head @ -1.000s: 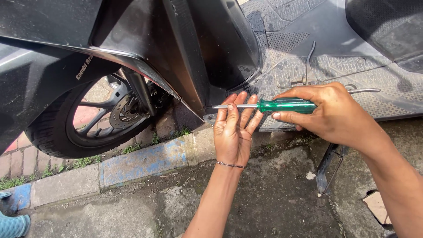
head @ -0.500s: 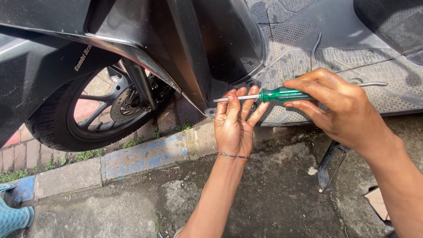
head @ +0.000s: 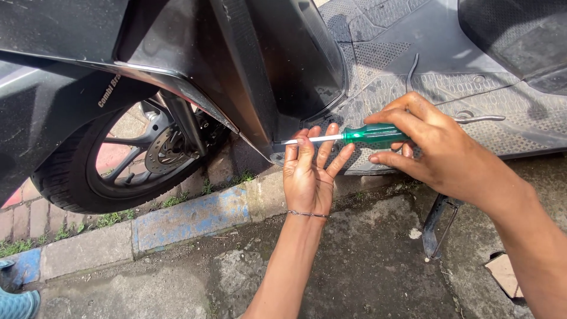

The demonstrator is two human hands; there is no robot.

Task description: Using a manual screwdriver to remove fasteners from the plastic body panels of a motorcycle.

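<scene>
While the right hand clamped the green-handled, steel-shafted screwdriver, its tip met the black plastic scooter panel; left hand, fingers spread, steadied the shaft from beneath, above the kerb.

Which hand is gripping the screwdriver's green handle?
The right hand grips the green handle of the screwdriver; the left hand, with a thin wrist bracelet, only steadies the metal shaft with its fingertips.

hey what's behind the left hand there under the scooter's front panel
Behind the left hand runs the lower edge of the scooter's black panel, where the screwdriver tip points. The fingers cover the spot itself, so any screw there is hidden.
</scene>
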